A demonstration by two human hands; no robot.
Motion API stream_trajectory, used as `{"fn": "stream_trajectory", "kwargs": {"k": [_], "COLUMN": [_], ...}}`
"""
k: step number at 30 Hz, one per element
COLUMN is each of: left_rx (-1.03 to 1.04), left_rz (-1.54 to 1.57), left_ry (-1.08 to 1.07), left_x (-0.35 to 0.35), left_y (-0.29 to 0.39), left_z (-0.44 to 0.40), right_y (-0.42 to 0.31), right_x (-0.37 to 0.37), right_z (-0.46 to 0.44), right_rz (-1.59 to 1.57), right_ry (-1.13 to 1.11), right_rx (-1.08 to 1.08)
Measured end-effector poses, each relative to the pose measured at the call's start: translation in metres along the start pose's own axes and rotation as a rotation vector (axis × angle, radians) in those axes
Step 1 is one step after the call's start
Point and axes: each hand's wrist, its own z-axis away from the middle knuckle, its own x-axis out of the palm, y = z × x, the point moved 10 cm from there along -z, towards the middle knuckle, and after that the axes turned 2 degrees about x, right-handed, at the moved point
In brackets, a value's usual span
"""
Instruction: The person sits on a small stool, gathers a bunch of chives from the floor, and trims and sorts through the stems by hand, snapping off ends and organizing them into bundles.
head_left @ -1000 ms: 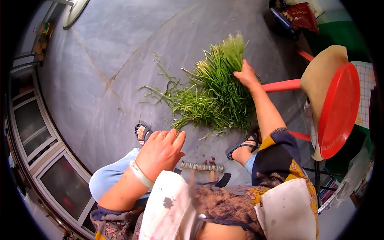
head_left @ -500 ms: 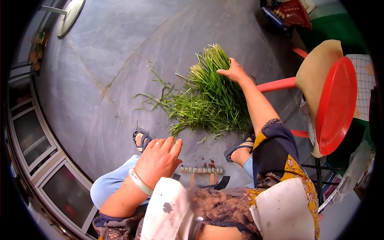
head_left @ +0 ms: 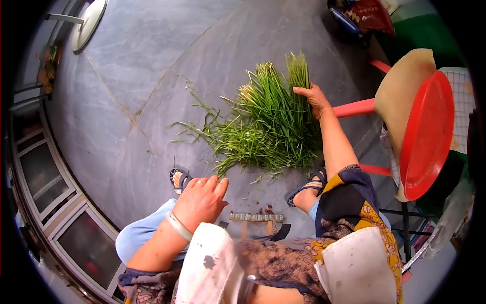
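Observation:
A heap of long green chives [head_left: 276, 114] lies on the grey floor between my feet, its pale cut ends toward the far side. At the heap's right edge my right hand [head_left: 315, 99] is closed around a bunch of chives [head_left: 297, 71], thumb across the stalks, ends pointing away from me. The bunch stands slightly apart from the rest at its top; its leaves merge with the heap below. My left hand [head_left: 200, 200], with a ring and a pale bangle, rests above my left knee. Its fingers are extended and loosely together, with nothing seen in them.
Loose trimmings [head_left: 202, 114] are scattered left of the heap. At the right stand a red stool [head_left: 428, 137] and a tan sheet [head_left: 402, 91] beside it. Near my lap is a small wooden stool edge [head_left: 257, 217]. Glass-fronted cabinets [head_left: 86, 248] line the left; a white round base [head_left: 89, 25] stands far left.
My right hand has closed around some stalks and shifted slightly right, parting a bunch from the heap's right side. My left hand has stayed about where it was.

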Motion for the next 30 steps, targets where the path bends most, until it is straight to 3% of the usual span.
{"fn": "stream_trajectory", "kwargs": {"k": [6, 8, 9, 10, 11, 12, 18, 26, 27, 30], "left_rx": [-0.069, -0.016, 0.006, 0.120, 0.127, 0.197, 0.118, 0.402, 0.364, 0.262], "left_rz": [0.288, 0.125, 0.061, -0.013, -0.100, -0.153, -0.439, -0.463, -0.631, -0.451], "left_ry": [-0.247, -0.326, -0.268, -0.035, -0.009, 0.202, 0.285, 0.218, -0.046, -0.014], "left_x": [0.053, 0.071, 0.064, 0.048, 0.048, 0.039, 0.059, 0.111, 0.116, 0.145], "left_y": [-0.021, -0.029, -0.028, -0.021, -0.021, -0.016, -0.015, 0.020, 0.024, -0.012], "left_z": [-0.015, -0.051, -0.079, -0.108, -0.141, -0.167, -0.291, -0.339, -0.339, -0.345], "right_y": [-0.021, -0.026, -0.028, -0.030, -0.031, -0.033, -0.027, -0.056, -0.059, -0.081], "right_x": [-0.010, -0.012, -0.012, -0.010, -0.008, -0.007, -0.003, -0.005, -0.002, 0.001], "right_z": [0.027, 0.035, 0.038, 0.040, 0.042, 0.045, 0.042, 0.062, 0.064, 0.083], "right_rz": [-0.208, -0.231, -0.236, -0.236, -0.235, -0.233, -0.219, -0.260, -0.256, -0.241], "right_ry": [-0.108, -0.133, -0.132, -0.153, -0.174, -0.197, -0.204, -0.157, -0.173, -0.180], "right_rx": [-0.078, -0.091, -0.099, -0.109, -0.118, -0.125, -0.107, -0.188, -0.196, -0.221]}}
